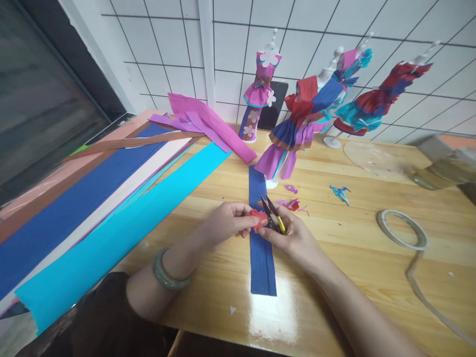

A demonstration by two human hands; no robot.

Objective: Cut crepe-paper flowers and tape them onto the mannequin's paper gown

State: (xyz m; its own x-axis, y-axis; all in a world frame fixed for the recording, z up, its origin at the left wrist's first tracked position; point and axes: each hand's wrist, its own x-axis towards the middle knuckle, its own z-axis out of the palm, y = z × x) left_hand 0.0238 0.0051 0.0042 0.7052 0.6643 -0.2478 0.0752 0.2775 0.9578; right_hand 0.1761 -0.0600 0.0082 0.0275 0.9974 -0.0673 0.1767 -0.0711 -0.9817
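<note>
Between the fingertips of my left hand [234, 218] is a small red paper flower [258, 218], pinched over the table. My right hand [290, 230] is closed around small scissors [274, 215] with dark blades and a yellow part on the handle; the blades point up and away from me. My right thumb and fingers also come up to the flower's right edge. Beneath both hands lies a dark blue strip of crepe paper [263, 270]. Just beyond my right hand are red and purple paper scraps [293, 204].
Several small dress forms in crepe-paper dresses, one a pink dress [260, 82], stand at the back by a phone [273, 105]. Crepe sheets, including a turquoise sheet [130, 230], spread at left. A tape roll [385, 223] and blue scrap [340, 194] lie at right.
</note>
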